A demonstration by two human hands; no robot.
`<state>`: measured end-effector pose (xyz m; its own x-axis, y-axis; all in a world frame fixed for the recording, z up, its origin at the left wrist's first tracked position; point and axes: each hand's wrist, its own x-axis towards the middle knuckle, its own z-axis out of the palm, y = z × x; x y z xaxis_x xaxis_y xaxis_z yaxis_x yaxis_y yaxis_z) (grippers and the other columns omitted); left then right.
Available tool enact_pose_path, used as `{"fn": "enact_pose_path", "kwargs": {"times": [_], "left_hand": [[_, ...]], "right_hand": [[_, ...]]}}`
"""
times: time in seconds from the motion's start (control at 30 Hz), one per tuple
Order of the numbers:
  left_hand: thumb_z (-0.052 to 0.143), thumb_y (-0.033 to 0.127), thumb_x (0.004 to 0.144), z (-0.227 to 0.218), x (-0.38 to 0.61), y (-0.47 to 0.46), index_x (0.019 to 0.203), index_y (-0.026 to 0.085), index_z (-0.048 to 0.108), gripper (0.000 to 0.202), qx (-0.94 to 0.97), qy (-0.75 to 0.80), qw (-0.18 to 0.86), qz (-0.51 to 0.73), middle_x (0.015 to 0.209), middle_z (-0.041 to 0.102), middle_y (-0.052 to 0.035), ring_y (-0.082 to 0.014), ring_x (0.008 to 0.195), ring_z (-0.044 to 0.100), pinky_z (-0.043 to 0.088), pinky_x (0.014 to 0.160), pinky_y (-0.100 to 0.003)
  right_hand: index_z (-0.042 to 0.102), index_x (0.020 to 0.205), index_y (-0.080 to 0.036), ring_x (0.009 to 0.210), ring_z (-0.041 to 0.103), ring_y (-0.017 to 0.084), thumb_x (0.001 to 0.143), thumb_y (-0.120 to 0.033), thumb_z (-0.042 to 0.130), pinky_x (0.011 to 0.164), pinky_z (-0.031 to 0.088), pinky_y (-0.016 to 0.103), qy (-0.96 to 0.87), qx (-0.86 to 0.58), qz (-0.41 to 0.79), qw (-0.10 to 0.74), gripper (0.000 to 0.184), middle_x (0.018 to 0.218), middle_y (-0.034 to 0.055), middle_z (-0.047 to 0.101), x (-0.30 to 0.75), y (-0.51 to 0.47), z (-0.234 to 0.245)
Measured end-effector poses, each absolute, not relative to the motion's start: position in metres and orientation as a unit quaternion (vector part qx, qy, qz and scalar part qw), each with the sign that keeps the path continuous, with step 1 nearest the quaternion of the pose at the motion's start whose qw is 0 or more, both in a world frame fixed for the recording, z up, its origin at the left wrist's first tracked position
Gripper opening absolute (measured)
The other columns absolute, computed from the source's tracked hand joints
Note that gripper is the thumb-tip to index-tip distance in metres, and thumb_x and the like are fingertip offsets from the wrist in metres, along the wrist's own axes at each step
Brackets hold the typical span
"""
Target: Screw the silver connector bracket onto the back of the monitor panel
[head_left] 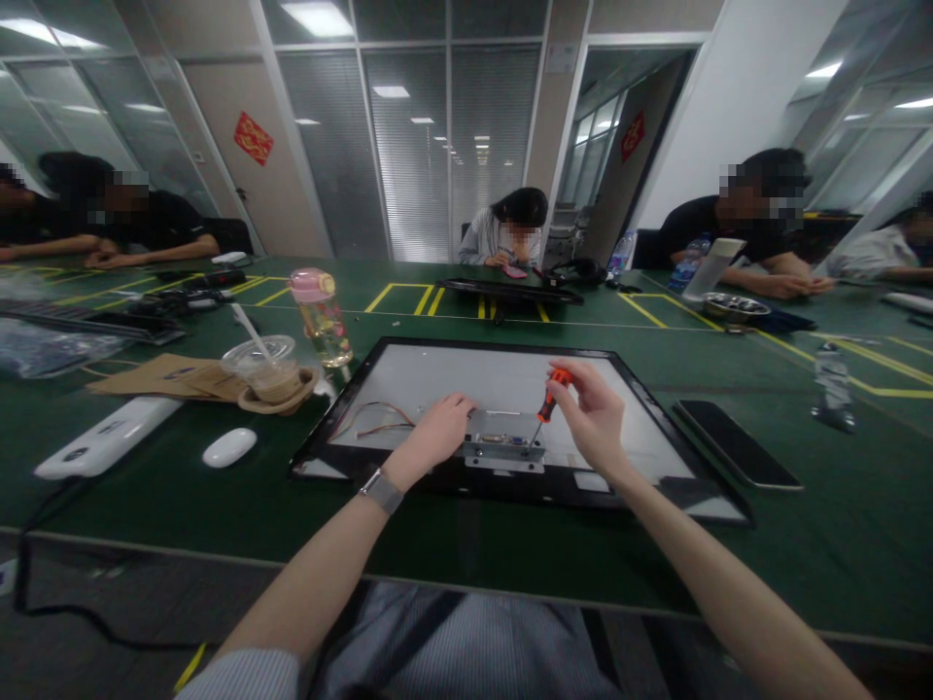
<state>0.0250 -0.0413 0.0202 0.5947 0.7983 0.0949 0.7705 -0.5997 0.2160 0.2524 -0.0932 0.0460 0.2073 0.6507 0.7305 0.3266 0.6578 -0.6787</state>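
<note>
A flat display panel (408,374) with a black frame lies face down on the green table in front of me. On its near edge sits a metal bracket (502,465) with a row of connector ports, a blue one among them. My right hand (594,413) grips a red-and-black screwdriver (548,401), tilted, its tip down at the right part of the bracket. My left hand (435,433), a watch on its wrist, has its fingers bent against the bracket's left end; the thumb is hidden. Thin cables (383,428) lie on the panel to the left.
Left of the panel are a drink cup (269,374), a pink-lidded bottle (325,326), a white earbud case (229,447) and a white power bank-like block (109,437). A black phone (736,444) lies to the right. Several people sit across the table.
</note>
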Motion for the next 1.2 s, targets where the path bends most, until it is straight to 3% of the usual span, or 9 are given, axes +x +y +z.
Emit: {"fn": "enact_pose_path", "kwargs": {"times": [0.13,0.27,0.47,0.53,0.73,0.87,0.97,1.1,1.2], "left_hand": [[0.034,0.003,0.098,0.019,0.025,-0.041,0.130,0.010,0.059,0.041,0.888,0.442,0.081,0.094,0.132,0.060,-0.0152,-0.0230,0.120,0.058,0.044,0.108,-0.035],[0.035,0.004,0.098,0.021,0.025,-0.042,0.129,0.009,0.060,0.040,0.886,0.445,0.087,0.098,0.132,0.061,-0.0148,-0.0230,0.118,0.059,0.044,0.108,-0.035],[0.035,0.003,0.098,0.024,0.026,-0.044,0.129,0.009,0.060,0.040,0.885,0.447,0.087,0.093,0.133,0.060,-0.0159,-0.0232,0.120,0.058,0.043,0.109,-0.035],[0.035,0.003,0.098,0.024,0.026,-0.044,0.129,0.009,0.060,0.040,0.885,0.447,0.087,0.094,0.132,0.061,-0.0153,-0.0230,0.120,0.059,0.043,0.109,-0.035],[0.036,0.002,0.097,0.023,0.026,-0.043,0.130,0.010,0.060,0.042,0.885,0.450,0.083,0.090,0.133,0.061,-0.0144,-0.0232,0.119,0.059,0.044,0.108,-0.034],[0.035,0.002,0.097,0.023,0.026,-0.042,0.129,0.010,0.060,0.042,0.887,0.448,0.079,0.085,0.132,0.061,-0.0145,-0.0224,0.120,0.059,0.043,0.109,-0.034],[0.034,0.003,0.098,0.021,0.027,-0.041,0.129,0.011,0.060,0.042,0.887,0.447,0.077,0.089,0.132,0.061,-0.0140,-0.0223,0.119,0.059,0.044,0.108,-0.034],[0.036,0.003,0.097,0.016,0.025,-0.039,0.130,0.011,0.059,0.041,0.889,0.442,0.074,0.095,0.131,0.061,-0.0144,-0.0220,0.119,0.059,0.044,0.108,-0.034],[0.036,0.003,0.097,0.014,0.025,-0.038,0.129,0.011,0.059,0.040,0.889,0.442,0.073,0.097,0.131,0.061,-0.0152,-0.0226,0.119,0.059,0.045,0.107,-0.035]], "right_hand": [[0.076,0.101,-0.031,0.094,0.065,0.026,0.089,-0.031,0.069,0.089,0.051,0.046,-0.627,-0.394,0.086,0.666,0.014,0.094,0.0045,0.068,0.255,-0.095,0.048],[0.074,0.115,-0.032,0.099,0.068,0.025,0.099,-0.029,0.053,0.091,0.051,0.046,-0.637,-0.379,0.165,0.651,0.026,0.109,0.0055,0.072,0.256,-0.098,0.052],[0.077,0.102,-0.031,0.088,0.064,0.023,0.084,-0.028,0.074,0.082,0.054,0.043,-0.621,-0.386,0.142,0.666,0.018,0.094,0.0037,0.068,0.256,-0.096,0.054],[0.078,0.098,-0.030,0.087,0.064,0.023,0.086,-0.029,0.072,0.080,0.054,0.042,-0.625,-0.384,0.141,0.665,0.013,0.093,0.0039,0.067,0.257,-0.097,0.056],[0.074,0.115,-0.028,0.095,0.071,0.023,0.096,-0.030,0.058,0.088,0.057,0.046,-0.628,-0.376,0.215,0.647,0.025,0.105,0.0060,0.074,0.258,-0.098,0.054],[0.076,0.098,-0.027,0.086,0.067,0.022,0.083,-0.028,0.075,0.080,0.057,0.041,-0.618,-0.386,0.135,0.671,0.015,0.092,0.0037,0.070,0.257,-0.094,0.051],[0.077,0.090,-0.027,0.083,0.065,0.022,0.084,-0.030,0.073,0.075,0.056,0.040,-0.630,-0.389,0.090,0.667,0.008,0.086,0.0039,0.067,0.257,-0.096,0.054],[0.076,0.107,-0.027,0.091,0.069,0.023,0.098,-0.030,0.053,0.083,0.056,0.045,-0.657,-0.368,0.143,0.643,0.025,0.096,0.0059,0.074,0.257,-0.099,0.058],[0.075,0.111,-0.029,0.089,0.071,0.022,0.095,-0.029,0.060,0.083,0.057,0.043,-0.641,-0.368,0.184,0.648,0.022,0.099,0.0049,0.075,0.256,-0.098,0.057]]}}
